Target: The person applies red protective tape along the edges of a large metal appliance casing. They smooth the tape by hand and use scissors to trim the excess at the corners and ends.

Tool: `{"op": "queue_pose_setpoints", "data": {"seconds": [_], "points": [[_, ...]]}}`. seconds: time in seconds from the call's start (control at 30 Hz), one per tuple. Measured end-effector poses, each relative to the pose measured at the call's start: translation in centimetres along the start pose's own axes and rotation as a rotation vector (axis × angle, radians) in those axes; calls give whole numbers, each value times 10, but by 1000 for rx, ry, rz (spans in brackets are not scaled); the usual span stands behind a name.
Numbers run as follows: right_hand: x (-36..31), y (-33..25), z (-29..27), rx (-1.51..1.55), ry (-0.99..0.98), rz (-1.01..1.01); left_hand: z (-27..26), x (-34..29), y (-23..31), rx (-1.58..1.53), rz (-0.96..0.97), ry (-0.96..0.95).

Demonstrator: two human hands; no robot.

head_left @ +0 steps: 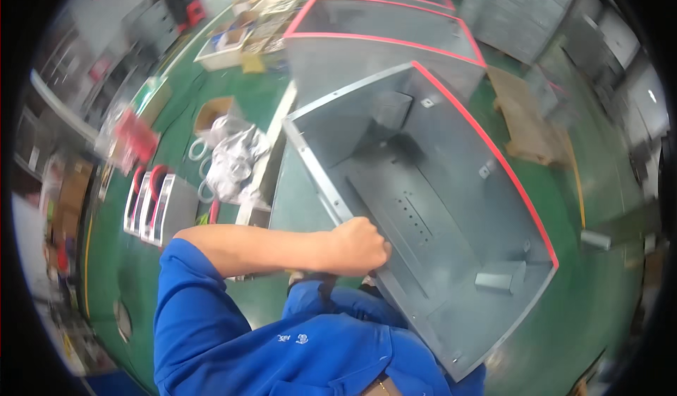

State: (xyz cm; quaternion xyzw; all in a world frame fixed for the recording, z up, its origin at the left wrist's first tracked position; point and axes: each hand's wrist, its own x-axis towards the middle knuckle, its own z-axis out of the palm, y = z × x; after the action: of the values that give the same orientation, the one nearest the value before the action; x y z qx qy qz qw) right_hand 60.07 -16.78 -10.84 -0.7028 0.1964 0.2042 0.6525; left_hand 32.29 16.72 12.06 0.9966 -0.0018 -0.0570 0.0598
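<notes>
Fingers of my left hand (pixel 361 244) curl tight around the near edge of the grey metal cabinet (pixel 437 205), tilted on the green floor (pixel 599 283).

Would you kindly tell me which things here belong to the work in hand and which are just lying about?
In hand:
- left hand, closed on the near rim
- open grey metal cabinet with red edge trim

Lying about:
- similar cabinets behind
- crumpled plastic wrapping
- cardboard box
- wooden pallet
- stacked metal panels

The right hand is out of view.
</notes>
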Motion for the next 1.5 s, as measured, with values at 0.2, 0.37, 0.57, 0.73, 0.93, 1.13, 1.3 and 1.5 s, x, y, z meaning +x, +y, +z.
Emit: {"op": "queue_pose_setpoints", "data": {"seconds": [0.2,0.37,0.57,0.73,0.93,1.13,1.3,1.5], "points": [[37,-25,74,-345,-201,-185,32,-24,59,40,-386,251],[47,-37,141,-667,-393,-488,35,-11,72,74,-524,476],[12,-7,220,-877,-642,-862,46,15,36,252,-357,992],[-46,69,243,-1018,-869,-953,127,-60,51,-140,-22,1239],[-111,180,213,-1334,-1084,-851,291,-246,133,-1180,-726,367],[-157,260,130,-1646,-1219,-770,358,-498,128,-717,-1453,-244],[-201,275,116,-1570,-1251,-685,395,-635,19,-369,-1971,1122],[-279,262,114,-1457,-1118,-491,374,-663,-26,-923,-1781,1486]]}}
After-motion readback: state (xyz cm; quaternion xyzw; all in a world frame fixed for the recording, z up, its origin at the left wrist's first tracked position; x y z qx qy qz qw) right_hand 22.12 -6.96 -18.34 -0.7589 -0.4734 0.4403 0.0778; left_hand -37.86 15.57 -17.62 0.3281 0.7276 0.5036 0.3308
